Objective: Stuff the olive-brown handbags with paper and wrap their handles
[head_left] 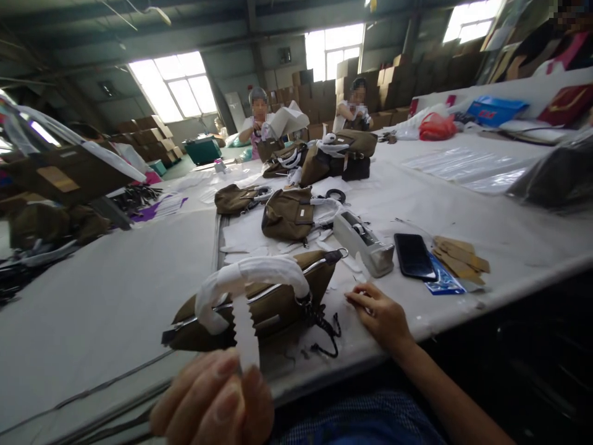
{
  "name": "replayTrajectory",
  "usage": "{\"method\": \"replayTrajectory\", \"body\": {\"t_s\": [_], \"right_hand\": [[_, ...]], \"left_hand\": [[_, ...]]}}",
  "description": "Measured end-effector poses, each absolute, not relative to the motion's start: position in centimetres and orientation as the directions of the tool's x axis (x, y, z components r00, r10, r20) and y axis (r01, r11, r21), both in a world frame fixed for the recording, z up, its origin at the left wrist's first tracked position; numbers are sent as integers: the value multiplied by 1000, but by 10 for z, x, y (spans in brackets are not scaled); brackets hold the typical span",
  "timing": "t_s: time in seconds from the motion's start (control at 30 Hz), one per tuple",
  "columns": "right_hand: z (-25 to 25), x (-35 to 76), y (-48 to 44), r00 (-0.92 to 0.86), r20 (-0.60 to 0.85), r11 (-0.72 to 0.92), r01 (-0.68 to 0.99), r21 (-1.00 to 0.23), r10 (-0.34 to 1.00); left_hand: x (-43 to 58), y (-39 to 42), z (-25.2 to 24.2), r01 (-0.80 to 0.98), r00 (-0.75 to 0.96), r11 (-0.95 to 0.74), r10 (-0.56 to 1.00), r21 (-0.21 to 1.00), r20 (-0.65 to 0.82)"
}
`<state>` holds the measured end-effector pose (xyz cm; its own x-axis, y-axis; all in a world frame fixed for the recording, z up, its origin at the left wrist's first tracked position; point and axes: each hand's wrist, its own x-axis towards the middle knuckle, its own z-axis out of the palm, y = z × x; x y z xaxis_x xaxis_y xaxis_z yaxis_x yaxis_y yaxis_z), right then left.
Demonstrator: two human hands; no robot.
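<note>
Near the close edge of the white table [115,309], a brown bag [287,300] lies beneath its arched, white-wrapped handle [266,270]. The left hand [210,398] pinches a white toothed strip [246,337] — the right hand [383,316], fingers half bent, lies right of the bag; whether it grips anything, I cannot tell — near a grey tape dispenser [364,246].

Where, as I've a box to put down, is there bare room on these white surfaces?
Left of the near bag, a broad white patch runs towards the dark pile. Another lies between the tags and the plastic sheets. It is crowded around the dispenser: bags, paper scraps and the phone.
</note>
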<state>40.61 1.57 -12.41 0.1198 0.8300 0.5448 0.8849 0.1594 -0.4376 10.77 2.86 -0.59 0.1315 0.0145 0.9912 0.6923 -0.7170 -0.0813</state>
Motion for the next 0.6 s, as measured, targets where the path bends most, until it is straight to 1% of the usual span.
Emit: {"method": "replayTrajectory", "body": {"t_s": [0.03,0.1,0.17,0.2,0.23,0.27,0.3,0.33,0.4,0.43,0.47,0.53,0.57,0.6], "right_hand": [[-122,403,15,116,569,180,881,-438,814],[-111,392,10,105,624,232,870,-435,775],[-89,377,-3,103,667,330,807,-490,738],[-76,368,-12,115,678,408,722,-559,726],[-61,360,-23,120,651,469,598,-650,749],[-47,352,-33,132,591,478,464,-746,795],[-34,346,-42,109,527,478,300,-826,843],[-23,342,-50,69,466,456,127,-881,882],[-11,341,-55,59,379,384,-157,-910,923],[-11,344,-54,97,340,354,-246,-902,935],[-13,350,-51,160,299,334,-294,-896,941],[-24,363,-42,298,223,308,-279,-910,928],[-31,370,-39,359,206,297,-221,-929,911],[-39,376,-37,411,207,279,-122,-953,888]], "left_hand": [[113,20,-10,619,139,-786,113,3,984],[125,6,-19,459,244,-865,340,201,908],[137,-2,-27,341,345,-824,558,453,755],[143,-5,-31,288,355,-761,649,581,673],[149,-7,-36,224,362,-689,716,689,597],[155,-9,-40,154,380,-620,756,769,533],[160,-12,-44,91,408,-565,773,820,487],[164,-14,-47,48,440,-517,779,855,446],[170,-18,-53,12,497,-411,794,911,351],[171,-19,-56,14,507,-353,809,936,297],[170,-20,-58,29,507,-294,828,955,240],[165,-18,-63,81,462,-211,874,974,151],[161,-17,-65,118,429,-193,895,974,125],[157,-15,-67,163,394,-191,912,968,114]]}}
